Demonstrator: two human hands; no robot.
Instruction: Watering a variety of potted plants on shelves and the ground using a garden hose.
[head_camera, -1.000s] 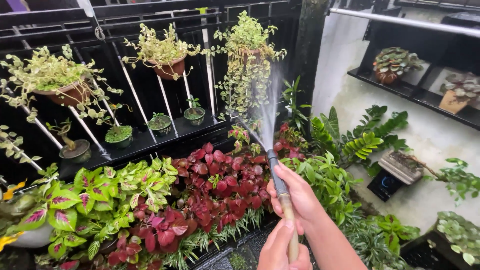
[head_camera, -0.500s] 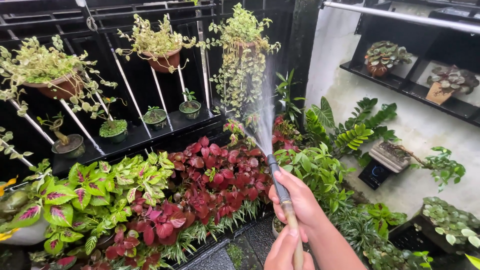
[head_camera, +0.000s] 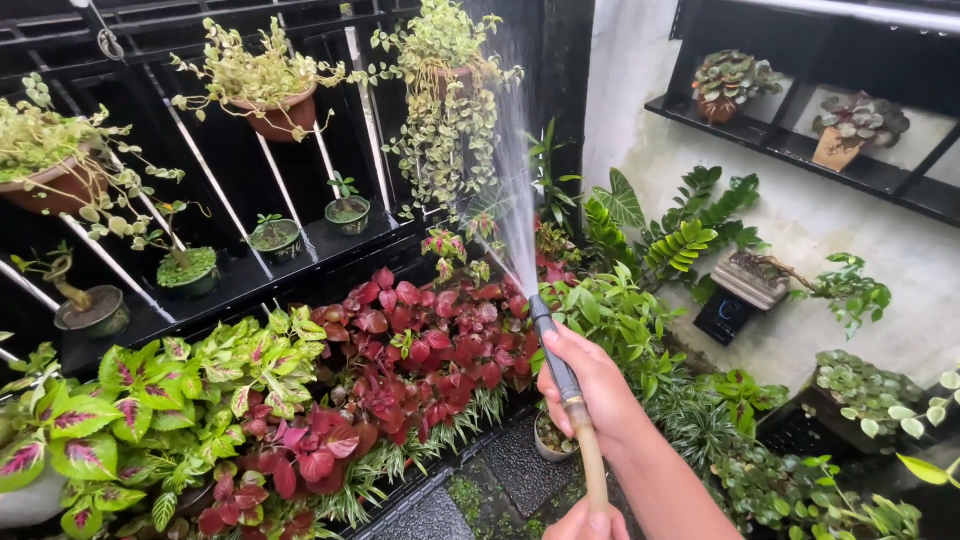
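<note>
My right hand (head_camera: 598, 392) grips a grey hose nozzle (head_camera: 553, 350) that points up and to the left. A fan of water (head_camera: 515, 170) sprays from its tip toward the hanging trailing plant (head_camera: 447, 95). Lower down, at the bottom edge, my left hand (head_camera: 588, 522) holds the tan hose (head_camera: 591, 462); only its knuckles show. Just left of the nozzle grow red-leaved plants (head_camera: 420, 350). Green leafy plants (head_camera: 610, 310) stand directly behind my right hand.
Black slatted shelves (head_camera: 250, 280) carry small green pots and terracotta hanging pots (head_camera: 282, 112). Pink-and-green foliage (head_camera: 150, 400) fills the lower left. A white wall at right has a black shelf (head_camera: 800, 150) with succulents. Dark paving tiles (head_camera: 500, 480) lie below.
The view has shifted slightly right and down. The nozzle has stayed in my right hand with the spray still running toward the trailing plant.
</note>
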